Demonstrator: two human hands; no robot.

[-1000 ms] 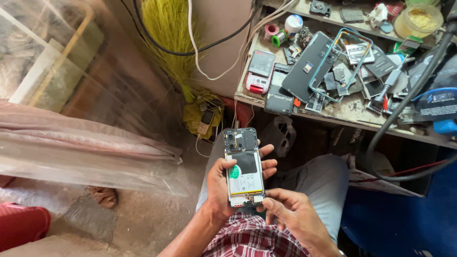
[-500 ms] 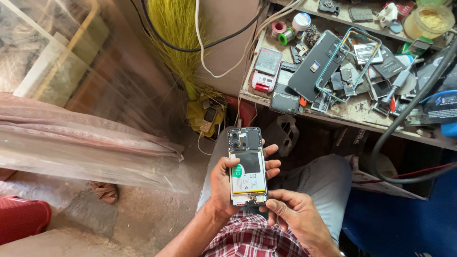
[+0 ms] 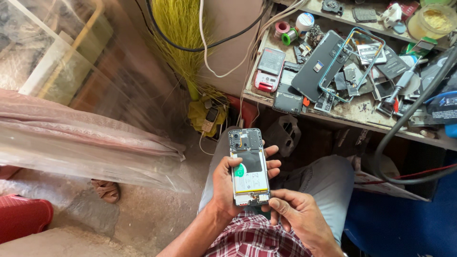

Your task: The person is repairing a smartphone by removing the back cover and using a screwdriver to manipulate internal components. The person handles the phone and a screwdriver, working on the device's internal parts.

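Closest in, over a checked shirt (image 3: pixel 259 238) and grey trousers (image 3: pixel 323 190), both hands are on an opened phone (image 3: pixel 249 166) with its back cover off. The left hand (image 3: pixel 226 188) is clamped around the phone from its left edge, thumb lying across the battery near a green sticker (image 3: pixel 240 170) and fingertips showing past the phone's right edge. The right hand (image 3: pixel 297 216) sits just below and to the right of the phone, its thumb and forefinger pinched at the phone's bottom right corner; whether they grip something small there cannot be told. The phone is held upright above the lap, camera end pointing away from the person, its circuit board at the top and its pale battery in the middle.

Left of the phone lies a sheet of clear plastic (image 3: pixel 85 147) over pink cloth, with a bare concrete floor (image 3: pixel 143 219) below it. Beyond the phone's top end, a small yellow keypad handset (image 3: pixel 209 119) lies on yellow cloth at the foot of a straw broom (image 3: pixel 183 38).

Further off, up and to the right of the phone, stands a worktop (image 3: pixel 354 112) crowded with parts: a dark phone back (image 3: pixel 316 66), a thin blue phone frame (image 3: pixel 354 62), a red and white device (image 3: pixel 267 80), rolls of tape (image 3: pixel 288 33) and a jar (image 3: pixel 435 21). A thick black hose (image 3: pixel 404 138) curves down from the worktop's right end.
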